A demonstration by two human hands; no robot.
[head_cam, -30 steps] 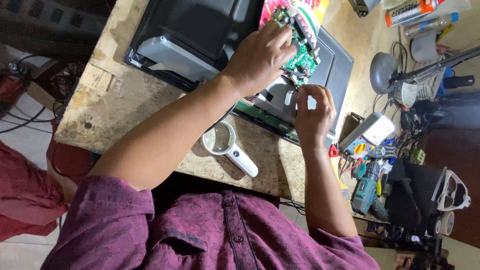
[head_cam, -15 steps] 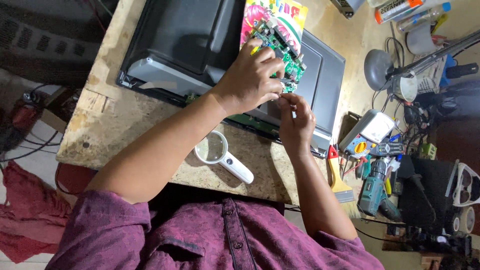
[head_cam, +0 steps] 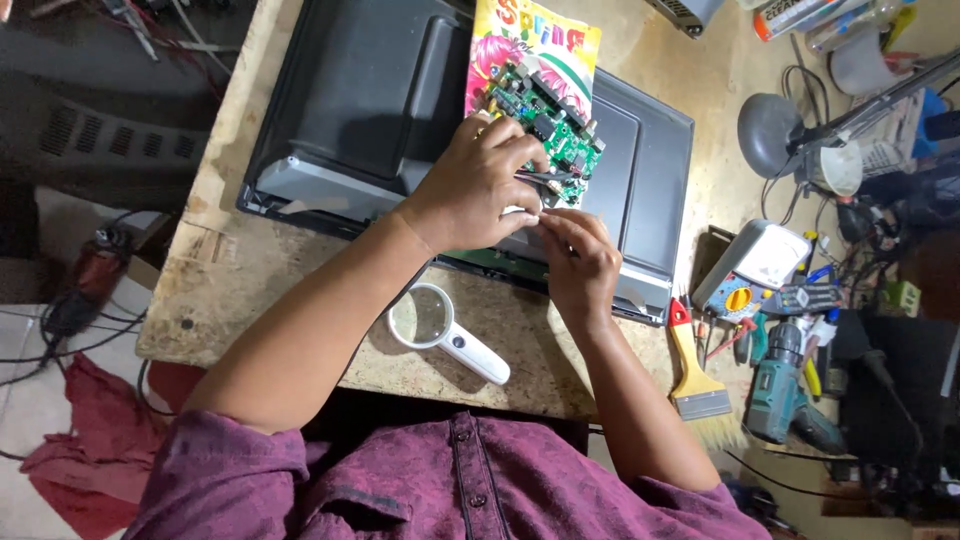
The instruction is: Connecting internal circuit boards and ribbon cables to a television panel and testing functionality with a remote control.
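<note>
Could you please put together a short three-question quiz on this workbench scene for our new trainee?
1. True or false: the magnifying glass lies on the wooden bench, held by neither hand.
2. On what does the green circuit board rest? A) a colourful booklet B) a red cloth C) the drill
3. Which tool lies just right of the paintbrush at the bench edge?

Key:
1. True. The left hand and right hand are both at the board's wires.
2. A
3. The teal cordless drill.
</note>
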